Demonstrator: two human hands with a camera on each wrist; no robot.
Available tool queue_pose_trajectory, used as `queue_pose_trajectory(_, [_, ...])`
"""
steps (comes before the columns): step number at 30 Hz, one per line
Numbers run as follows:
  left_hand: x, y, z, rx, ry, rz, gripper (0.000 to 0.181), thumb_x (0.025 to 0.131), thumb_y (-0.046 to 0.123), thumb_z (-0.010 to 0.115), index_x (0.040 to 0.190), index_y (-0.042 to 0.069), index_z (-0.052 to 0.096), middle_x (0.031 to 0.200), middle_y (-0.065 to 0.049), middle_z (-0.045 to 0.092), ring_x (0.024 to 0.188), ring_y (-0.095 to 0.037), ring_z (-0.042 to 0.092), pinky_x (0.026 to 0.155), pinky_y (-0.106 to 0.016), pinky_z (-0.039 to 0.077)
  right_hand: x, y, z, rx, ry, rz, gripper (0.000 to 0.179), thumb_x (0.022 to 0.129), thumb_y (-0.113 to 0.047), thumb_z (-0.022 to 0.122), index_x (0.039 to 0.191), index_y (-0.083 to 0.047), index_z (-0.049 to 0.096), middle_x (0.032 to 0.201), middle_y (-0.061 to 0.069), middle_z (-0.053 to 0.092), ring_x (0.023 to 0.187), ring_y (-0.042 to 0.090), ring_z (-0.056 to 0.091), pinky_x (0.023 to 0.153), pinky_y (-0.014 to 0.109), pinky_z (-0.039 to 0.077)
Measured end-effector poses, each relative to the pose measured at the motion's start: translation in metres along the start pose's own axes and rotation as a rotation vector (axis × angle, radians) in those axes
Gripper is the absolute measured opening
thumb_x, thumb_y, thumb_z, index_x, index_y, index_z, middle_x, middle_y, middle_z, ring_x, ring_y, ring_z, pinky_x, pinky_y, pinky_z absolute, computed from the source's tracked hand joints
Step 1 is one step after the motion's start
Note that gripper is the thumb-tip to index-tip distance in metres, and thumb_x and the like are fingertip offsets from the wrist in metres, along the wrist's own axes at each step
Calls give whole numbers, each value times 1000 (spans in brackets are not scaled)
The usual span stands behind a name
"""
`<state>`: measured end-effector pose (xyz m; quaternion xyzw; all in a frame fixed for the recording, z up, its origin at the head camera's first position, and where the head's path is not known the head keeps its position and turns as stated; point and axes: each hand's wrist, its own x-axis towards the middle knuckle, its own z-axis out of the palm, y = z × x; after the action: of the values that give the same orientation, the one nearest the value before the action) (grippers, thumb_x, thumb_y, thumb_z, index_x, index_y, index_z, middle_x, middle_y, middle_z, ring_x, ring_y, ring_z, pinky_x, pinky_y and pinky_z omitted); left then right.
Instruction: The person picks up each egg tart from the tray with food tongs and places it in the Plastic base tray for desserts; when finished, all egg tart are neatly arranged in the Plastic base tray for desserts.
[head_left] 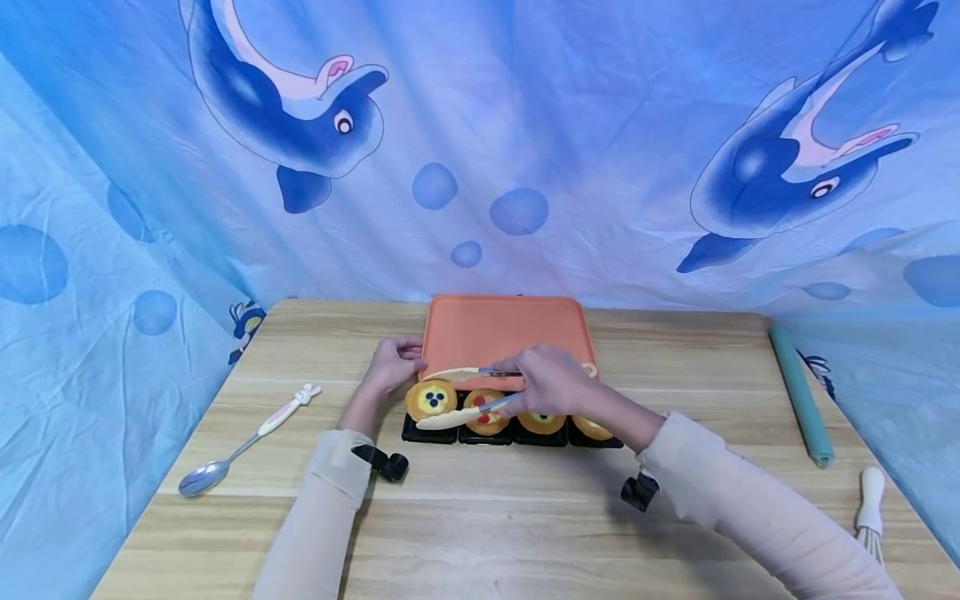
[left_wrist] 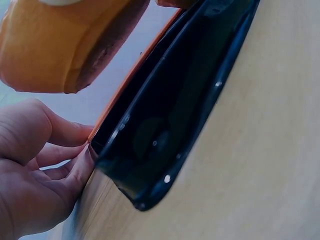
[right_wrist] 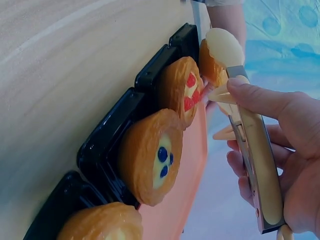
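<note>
My right hand point(head_left: 551, 375) grips a pair of tongs point(right_wrist: 262, 175) with cream-coloured tips. Between those tips, a tart with dark berries point(head_left: 433, 400) is held above the leftmost black tray point(left_wrist: 160, 125); the left wrist view shows a gap below it. My left hand point(head_left: 390, 362) pinches the near left corner of an orange tray point(head_left: 510, 325), its fingertips close to the black tray. A tart with red fruit point(right_wrist: 181, 92), another berry tart point(right_wrist: 150, 155) and a partly hidden tart point(head_left: 592, 429) sit in the other black trays, lined up along the orange tray's near edge.
A spoon point(head_left: 247, 442) with a rabbit-topped handle lies at the left of the wooden table point(head_left: 480, 533). Toward the right edge are a green roll point(head_left: 801, 396) and a white-handled whisk point(head_left: 870, 508). A blue dolphin-printed cloth point(head_left: 600, 125) hangs behind.
</note>
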<state>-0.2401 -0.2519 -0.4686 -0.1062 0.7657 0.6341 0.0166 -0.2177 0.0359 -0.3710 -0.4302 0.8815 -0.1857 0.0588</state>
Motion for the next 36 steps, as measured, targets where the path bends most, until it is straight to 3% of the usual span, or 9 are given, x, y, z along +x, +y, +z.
queue_pose_trajectory(3, [0,0,0,20,4,7,47,84,-14,63,131,-12,54,120,-26,59,108,-34,58,92,-35,54,0,-2,2,-9,-14,14,62,75,-37,88,130,-16,68,125,0,68,45,9,29,44,24,21])
queue_pose_trajectory(11, [1,-1,0,47,3,28,47,85,-13,64,130,-12,54,120,-26,59,109,-34,59,91,-34,54,0,-5,7,-31,-31,66,64,74,-41,88,130,-18,68,123,-1,69,48,8,32,45,25,22])
queue_pose_trajectory(18, [1,-2,-1,56,2,30,47,84,-13,64,130,-12,55,119,-25,60,106,-32,59,87,-31,55,0,-4,9,-29,-33,54,64,73,-40,88,129,-18,68,116,1,72,55,9,42,46,25,28])
queue_pose_trajectory(28, [1,-2,-2,103,1,63,44,86,-10,65,129,-12,56,118,-26,61,106,-32,60,89,-32,54,1,-4,12,-33,-21,60,63,73,-39,88,129,-19,68,119,-1,71,52,8,40,46,24,28])
queue_pose_trajectory(36, [1,0,-2,95,2,44,46,85,-11,65,130,-12,56,118,-25,61,106,-33,60,90,-33,54,2,-8,11,-42,-30,87,63,74,-40,88,130,-22,68,122,-3,69,51,9,37,44,25,25])
